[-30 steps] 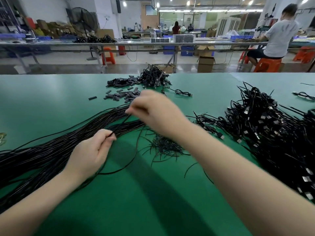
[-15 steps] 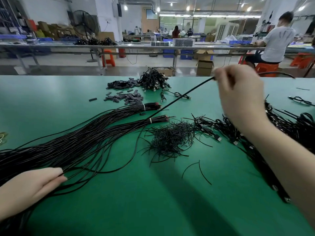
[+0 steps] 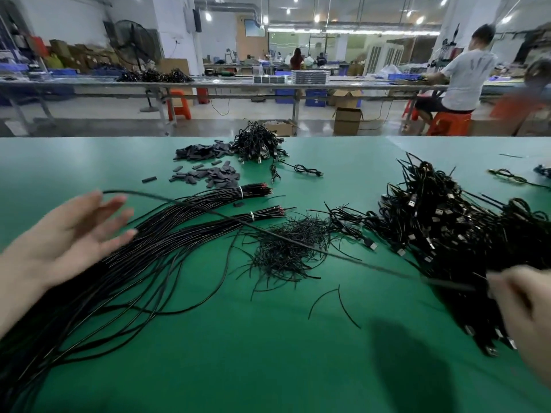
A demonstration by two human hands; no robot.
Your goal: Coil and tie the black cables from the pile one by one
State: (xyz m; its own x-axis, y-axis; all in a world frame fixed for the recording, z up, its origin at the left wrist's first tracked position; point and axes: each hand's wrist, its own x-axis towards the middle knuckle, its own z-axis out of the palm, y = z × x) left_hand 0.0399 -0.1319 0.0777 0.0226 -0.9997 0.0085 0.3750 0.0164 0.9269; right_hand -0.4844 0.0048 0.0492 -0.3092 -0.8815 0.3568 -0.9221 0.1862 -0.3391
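One cable [image 3: 268, 234] is out of the pile [image 3: 125, 263] and strung between your hands.
Head view: your right hand [image 3: 527, 311] has swung down from high, pinching its end; your left hand [image 3: 68, 242] lifts, fingers spread, cable looping past them. Coiling comes next.

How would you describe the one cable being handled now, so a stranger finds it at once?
On the green table, find the long bundle of black cables. One cable is lifted above it, stretched between the left hand and the right hand; all others lie flat.
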